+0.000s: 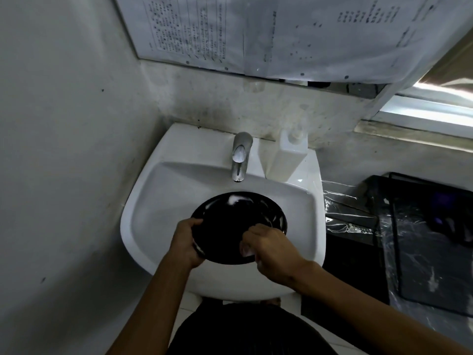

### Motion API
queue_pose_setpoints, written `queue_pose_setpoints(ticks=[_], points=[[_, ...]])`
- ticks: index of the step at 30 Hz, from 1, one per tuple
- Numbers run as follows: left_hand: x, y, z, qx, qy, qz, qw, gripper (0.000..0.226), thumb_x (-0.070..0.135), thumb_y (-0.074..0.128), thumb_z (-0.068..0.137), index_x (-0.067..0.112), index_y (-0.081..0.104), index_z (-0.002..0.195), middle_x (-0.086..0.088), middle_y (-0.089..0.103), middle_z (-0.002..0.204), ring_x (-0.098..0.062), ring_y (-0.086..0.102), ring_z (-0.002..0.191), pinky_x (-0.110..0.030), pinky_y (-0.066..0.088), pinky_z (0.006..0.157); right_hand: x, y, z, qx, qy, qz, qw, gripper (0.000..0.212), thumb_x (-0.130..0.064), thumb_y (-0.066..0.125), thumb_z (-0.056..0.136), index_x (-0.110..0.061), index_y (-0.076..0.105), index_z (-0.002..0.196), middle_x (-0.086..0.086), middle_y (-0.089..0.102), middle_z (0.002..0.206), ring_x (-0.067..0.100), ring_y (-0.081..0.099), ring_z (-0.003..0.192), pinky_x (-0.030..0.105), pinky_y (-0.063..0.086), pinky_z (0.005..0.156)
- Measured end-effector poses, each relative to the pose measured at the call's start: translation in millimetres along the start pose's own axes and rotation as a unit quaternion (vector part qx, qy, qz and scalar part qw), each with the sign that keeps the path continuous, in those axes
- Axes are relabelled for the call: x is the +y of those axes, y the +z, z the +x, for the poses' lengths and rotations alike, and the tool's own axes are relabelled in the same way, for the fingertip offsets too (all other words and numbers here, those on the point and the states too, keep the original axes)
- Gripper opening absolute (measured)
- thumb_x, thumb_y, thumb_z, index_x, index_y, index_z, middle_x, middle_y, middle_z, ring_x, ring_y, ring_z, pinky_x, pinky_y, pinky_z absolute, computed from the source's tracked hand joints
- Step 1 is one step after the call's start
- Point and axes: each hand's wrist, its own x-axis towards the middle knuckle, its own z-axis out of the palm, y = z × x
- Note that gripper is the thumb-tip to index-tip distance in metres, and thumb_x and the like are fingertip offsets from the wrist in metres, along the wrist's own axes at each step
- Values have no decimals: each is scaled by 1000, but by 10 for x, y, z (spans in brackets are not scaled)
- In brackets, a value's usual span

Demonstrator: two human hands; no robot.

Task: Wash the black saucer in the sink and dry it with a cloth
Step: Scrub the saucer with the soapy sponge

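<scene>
A: Where is the black saucer (230, 226)?

B: Over the bowl of the white sink (158, 201), below the spout of the chrome tap (239, 156), which stands at twelve o'clock from it. Its far rim carries a pale wet streak.

A: And the hands?

B: The left hand (185, 242) grips the saucer's rim at about eight o'clock, thumb on top, fingers curled underneath. The right hand (271, 252) lies on the saucer's face at about four o'clock, fingers bent down against it. Something pale shows under those fingers; I cannot tell whether it is foam or a fingertip, nor whether the hand pinches anything.

A: Is water running?

B: I cannot tell.

A: What else is near?

B: A white soap bottle (286, 157) stands on the sink's ledge at one o'clock from the saucer, just beside the tap. At three o'clock, apart from the sink, a black wire frame (394, 226) wrapped in clear plastic rests on a dark surface. A mirror covered with printed paper (281, 34) hangs on the wall above.
</scene>
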Motion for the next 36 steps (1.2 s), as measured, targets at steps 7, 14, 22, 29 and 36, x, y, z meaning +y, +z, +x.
queue_pose_setpoints(ticks=[7, 14, 22, 29, 36], points=[[-249, 297, -35, 142, 87, -78, 983, 26, -4, 46, 84, -7, 61, 105, -22, 62, 99, -37, 62, 83, -38, 54, 66, -172, 150, 31, -7, 42, -18, 999, 35, 15, 65, 57, -2, 65, 87, 17, 67, 94, 39, 63, 81, 40, 54, 61], [-118, 232, -154, -2, 53, -73, 996, 32, 7, 40, 85, -3, 62, 106, -25, 69, 99, -39, 63, 88, -41, 52, 75, -203, -35, 157, -39, 10, 39, 998, 28, 14, 54, 62, -7, 58, 80, 15, 62, 92, 35, 56, 88, 39, 43, 68], [-133, 223, -94, 78, 90, -83, 989, 32, 4, 46, 84, -4, 61, 111, -22, 66, 103, -38, 64, 88, -39, 54, 70, 8, -76, 7, -27, 12, -22, 999, 33, 12, 63, 47, -12, 56, 69, 6, 60, 72, 29, 59, 67, 27, 36, 54], [-294, 527, -330, 10, 65, -140, 988, 30, 6, 38, 88, -9, 60, 102, -25, 64, 102, -39, 61, 90, -39, 52, 73, -327, 157, 203, 19, 13, -32, 999, 38, 7, 70, 57, -1, 66, 95, 16, 67, 95, 37, 64, 85, 42, 57, 72], [-2, 106, -175, -33, 35, -46, 998, 36, 12, 44, 86, -1, 65, 112, -20, 74, 86, -36, 66, 85, -39, 55, 71, -43, -53, 44, -51, 1, 31, 998, 25, 9, 54, 58, -12, 53, 72, 10, 61, 75, 34, 57, 70, 34, 40, 56]])
